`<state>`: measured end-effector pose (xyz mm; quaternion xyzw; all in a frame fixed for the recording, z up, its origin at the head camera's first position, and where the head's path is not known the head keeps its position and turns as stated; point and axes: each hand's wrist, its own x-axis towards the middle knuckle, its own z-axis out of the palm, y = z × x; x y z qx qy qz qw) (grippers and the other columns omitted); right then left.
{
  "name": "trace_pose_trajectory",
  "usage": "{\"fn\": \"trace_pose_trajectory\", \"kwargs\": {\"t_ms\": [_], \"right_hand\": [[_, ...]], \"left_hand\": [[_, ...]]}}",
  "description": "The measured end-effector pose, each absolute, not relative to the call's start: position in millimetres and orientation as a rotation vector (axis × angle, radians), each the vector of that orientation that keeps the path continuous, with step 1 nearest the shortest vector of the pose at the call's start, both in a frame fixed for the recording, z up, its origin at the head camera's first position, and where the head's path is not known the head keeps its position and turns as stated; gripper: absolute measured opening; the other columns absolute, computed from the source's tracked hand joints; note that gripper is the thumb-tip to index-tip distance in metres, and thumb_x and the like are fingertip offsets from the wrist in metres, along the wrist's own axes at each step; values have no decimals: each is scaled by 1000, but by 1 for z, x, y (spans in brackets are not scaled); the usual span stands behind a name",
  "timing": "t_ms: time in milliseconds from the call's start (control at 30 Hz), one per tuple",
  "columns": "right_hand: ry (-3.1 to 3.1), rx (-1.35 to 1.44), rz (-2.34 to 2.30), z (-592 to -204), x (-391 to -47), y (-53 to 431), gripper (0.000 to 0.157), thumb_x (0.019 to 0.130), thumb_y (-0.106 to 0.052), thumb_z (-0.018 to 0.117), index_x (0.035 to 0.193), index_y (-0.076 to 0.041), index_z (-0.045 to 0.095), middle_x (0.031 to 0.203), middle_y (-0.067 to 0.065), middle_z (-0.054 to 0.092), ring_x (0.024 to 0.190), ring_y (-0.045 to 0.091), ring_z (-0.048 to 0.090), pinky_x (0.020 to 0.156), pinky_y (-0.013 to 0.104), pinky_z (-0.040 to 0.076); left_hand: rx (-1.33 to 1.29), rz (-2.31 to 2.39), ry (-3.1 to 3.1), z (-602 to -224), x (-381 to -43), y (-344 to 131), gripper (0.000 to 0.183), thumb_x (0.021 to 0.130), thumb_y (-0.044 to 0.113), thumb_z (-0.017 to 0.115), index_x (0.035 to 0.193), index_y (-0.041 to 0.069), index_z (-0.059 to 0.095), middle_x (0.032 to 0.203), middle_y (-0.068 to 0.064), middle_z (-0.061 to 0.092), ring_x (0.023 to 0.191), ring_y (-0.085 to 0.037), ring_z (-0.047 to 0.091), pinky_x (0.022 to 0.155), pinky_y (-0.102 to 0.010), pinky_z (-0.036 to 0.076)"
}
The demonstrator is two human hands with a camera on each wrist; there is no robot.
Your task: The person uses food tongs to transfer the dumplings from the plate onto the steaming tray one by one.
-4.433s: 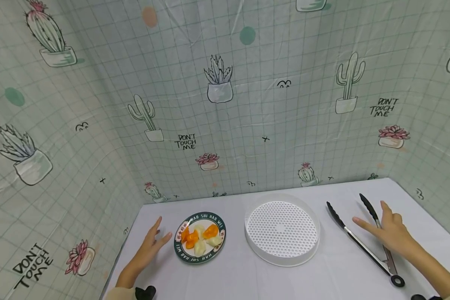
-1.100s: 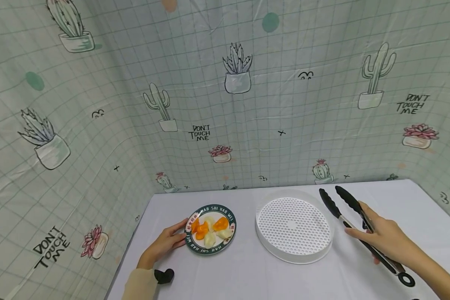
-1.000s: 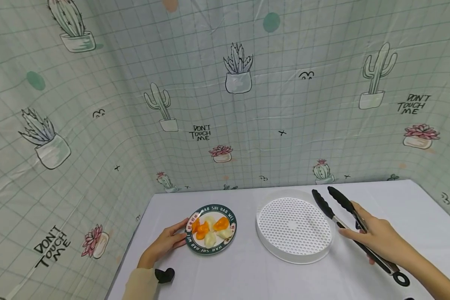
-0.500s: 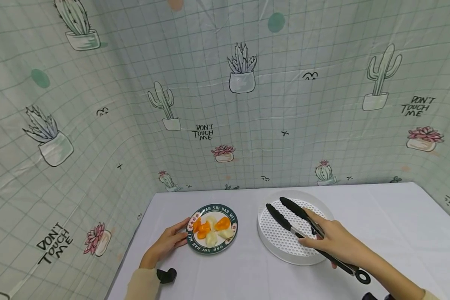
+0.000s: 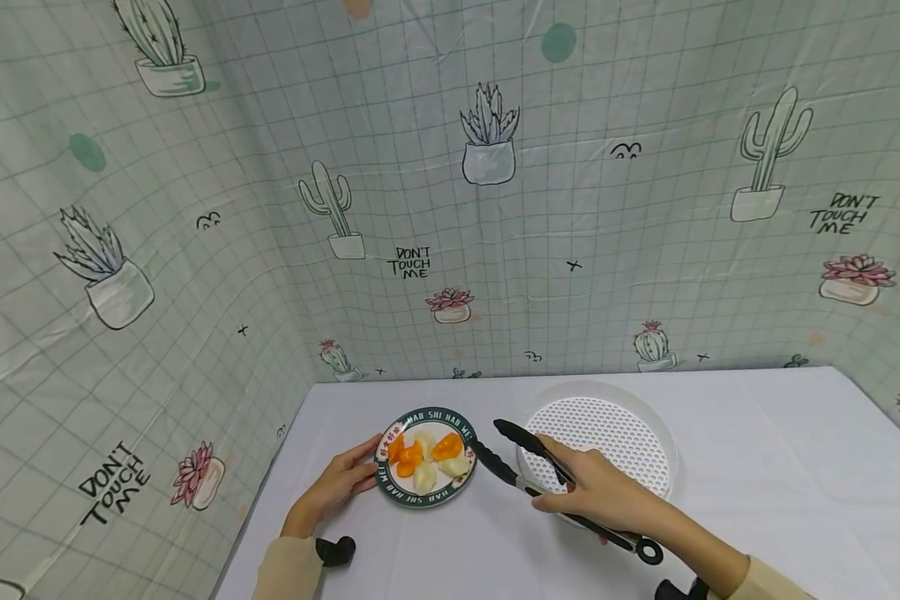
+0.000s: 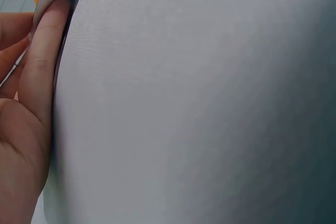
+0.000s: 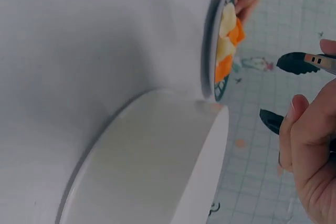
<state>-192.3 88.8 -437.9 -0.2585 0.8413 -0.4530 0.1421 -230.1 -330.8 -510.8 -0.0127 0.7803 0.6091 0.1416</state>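
My left hand [image 5: 335, 485] holds the left rim of a small round plate [image 5: 423, 501], white with a green lettered border. Several orange pieces [image 5: 447, 447] and pale pieces [image 5: 424, 477] of food lie on it. In the left wrist view a finger [image 6: 42, 61] lies along the plate's edge. My right hand [image 5: 607, 493] grips a pair of black-tipped metal tongs [image 5: 497, 464] with their arms spread apart. One tip overlaps the plate's right rim in the head view; whether it touches cannot be told. Nothing is between the tips.
A white round steamer tray [image 5: 607, 425] with a perforated base stands right of the plate, partly hidden behind my right hand. Its side wall [image 7: 142, 166] fills much of the right wrist view. A patterned curtain [image 5: 525, 308] hangs behind the white table [image 5: 772, 467].
My right hand has taken hold of the tongs and carried them left, across the steamer tray to the plate. My left hand has come onto the plate's rim and stays there.
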Motion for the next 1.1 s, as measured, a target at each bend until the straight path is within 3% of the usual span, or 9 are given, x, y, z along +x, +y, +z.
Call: {"fn": "trace_pose_trajectory", "kwargs": {"t_ms": [267,467,567,700,900,1000,1100], "right_hand": [[2365,-739,-1316,-445,-196,62,97,83,-41,78,153,5,30,66,13,59,32,11,48,29,31,44],[2418,-751,-1262,-455,-201,44,96,81,-41,79,150,9,34,100,31,66,33,8,46,30,28,43],[2425,-738,-1236,-458,-202,37,95,80,-38,80,149,10,36,113,33,62,34,10,46,31,28,42],[2451,-726,-1198,-461,-202,29,93,80,-37,80,147,11,38,109,31,63,42,12,50,35,28,45],[2498,-752,-1137,-466,-206,21,92,78,-35,81,144,14,40,72,8,62,49,12,50,40,26,45],[2517,-752,-1109,-467,-206,18,91,77,-35,82,143,14,42,80,14,67,55,13,51,44,26,45],[2527,-743,-1094,-468,-206,16,91,77,-34,83,143,14,43,101,26,68,60,15,52,46,27,46]], "left_hand": [[-50,1764,2257,-511,-229,-331,55,102,1,50,154,5,34,159,-26,25,113,-20,59,92,-30,54],[-31,1775,2251,-513,-230,-332,55,103,1,49,155,5,33,159,-26,23,112,-18,58,91,-29,54],[-26,1777,2246,-514,-231,-332,55,103,2,50,155,6,32,159,-27,22,110,-16,58,91,-28,54],[-32,1777,2245,-515,-231,-332,55,103,3,50,155,6,32,159,-26,23,110,-16,59,91,-28,54],[-42,1776,2255,-515,-230,-332,55,103,4,50,155,7,33,159,-25,25,110,-17,59,91,-28,54],[-41,1776,2256,-515,-231,-332,55,103,4,50,155,7,33,159,-25,25,110,-17,59,91,-27,54],[-37,1782,2246,-516,-232,-333,55,103,3,49,155,6,32,159,-26,25,111,-17,59,91,-27,54]]}}
